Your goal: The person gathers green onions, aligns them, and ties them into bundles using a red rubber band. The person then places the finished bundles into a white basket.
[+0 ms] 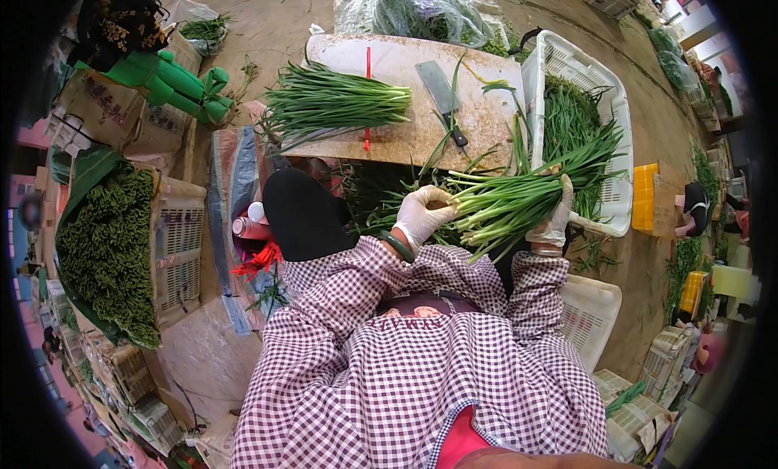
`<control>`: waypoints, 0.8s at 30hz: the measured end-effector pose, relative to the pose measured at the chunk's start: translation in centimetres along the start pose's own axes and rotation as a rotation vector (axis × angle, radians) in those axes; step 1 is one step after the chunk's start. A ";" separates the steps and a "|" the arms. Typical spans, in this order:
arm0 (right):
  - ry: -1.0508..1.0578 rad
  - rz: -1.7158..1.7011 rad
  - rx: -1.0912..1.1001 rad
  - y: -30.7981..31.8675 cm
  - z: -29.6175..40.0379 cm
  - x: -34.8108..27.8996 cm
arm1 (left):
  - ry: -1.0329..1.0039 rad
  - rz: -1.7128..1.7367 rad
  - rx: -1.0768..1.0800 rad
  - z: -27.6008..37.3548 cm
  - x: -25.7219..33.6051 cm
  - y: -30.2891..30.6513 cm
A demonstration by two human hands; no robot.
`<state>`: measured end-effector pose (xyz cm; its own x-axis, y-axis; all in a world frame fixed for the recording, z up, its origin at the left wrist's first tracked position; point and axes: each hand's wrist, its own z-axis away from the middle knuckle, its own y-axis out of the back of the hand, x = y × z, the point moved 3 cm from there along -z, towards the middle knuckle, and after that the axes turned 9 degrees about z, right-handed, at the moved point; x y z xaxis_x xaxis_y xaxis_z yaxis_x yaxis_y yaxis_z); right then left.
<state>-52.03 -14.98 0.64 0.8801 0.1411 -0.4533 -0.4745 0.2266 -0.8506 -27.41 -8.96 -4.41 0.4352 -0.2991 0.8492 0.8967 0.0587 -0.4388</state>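
My gloved right hand [553,216] grips a loose bunch of green garlic chives [510,204] partway along its leaves, the pale stem ends pointing left. With thumb and forefinger, my gloved left hand [424,213] pinches at those stem ends. Beyond my hands stands a worn board [486,116]. On it, a second bunch of chives [346,101] lies across a red tie strip [367,134], whose ends show on both sides. A cleaver [439,86] with a black handle rests to the right of that bunch, with stray leaves around its handle.
A white plastic crate [617,165] with more chives stands against the board's right side. Loose greens [383,192] lie below the board's near edge. At left are a crate of packed green stalks [109,250], red strips [261,259] and a pink bottle [250,228]. Bagged greens [428,16] sit behind.
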 end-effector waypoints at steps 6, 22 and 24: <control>0.013 0.087 -0.044 -0.7 0.6 0.7 | 0.013 0.336 0.134 -0.4 -2.8 0.5; 0.065 0.020 -0.086 1.0 -0.8 -1.7 | -0.013 -0.126 -0.033 1.7 -0.2 2.3; 0.105 0.051 -0.090 1.5 -1.1 -1.8 | 0.006 -0.096 -0.060 2.7 1.6 0.6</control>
<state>-54.28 -15.93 -0.07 0.8542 0.0473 -0.5178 -0.5191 0.1342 -0.8441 -25.92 -6.83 -2.53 0.3465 -0.3059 0.8867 0.9278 -0.0274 -0.3720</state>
